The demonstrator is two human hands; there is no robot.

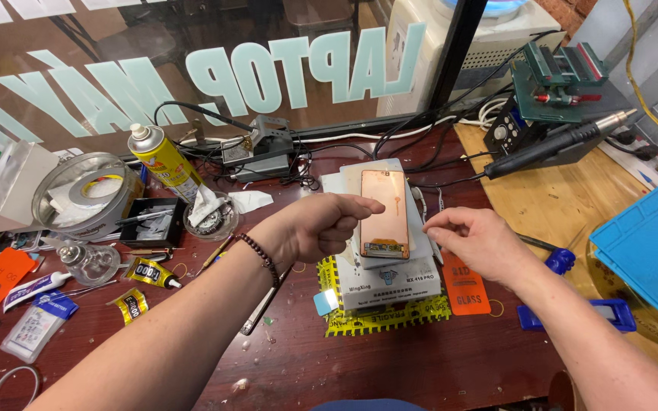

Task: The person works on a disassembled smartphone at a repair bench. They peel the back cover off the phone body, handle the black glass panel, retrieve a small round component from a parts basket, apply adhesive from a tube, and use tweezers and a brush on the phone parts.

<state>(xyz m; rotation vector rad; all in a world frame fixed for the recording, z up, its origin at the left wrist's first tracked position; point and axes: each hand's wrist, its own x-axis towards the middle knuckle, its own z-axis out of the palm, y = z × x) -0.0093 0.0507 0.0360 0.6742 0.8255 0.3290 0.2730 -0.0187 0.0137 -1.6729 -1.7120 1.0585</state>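
At bench (436, 365) centre, lying flat on a white box (390, 285): thin copper-toned phone panel (384, 213), likely light, stiff, fragile. Left hand (321, 224) fingers curling, right hand (475, 240) fingers pinching narrow, both holding nothing; gripping by edges seeming safest.

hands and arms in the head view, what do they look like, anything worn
Both forearms are bare, with no sleeves in view and no gloves. The left hand has a bracelet of small dark beads around the wrist. The right hand shows no ring, watch or band on its wrist.
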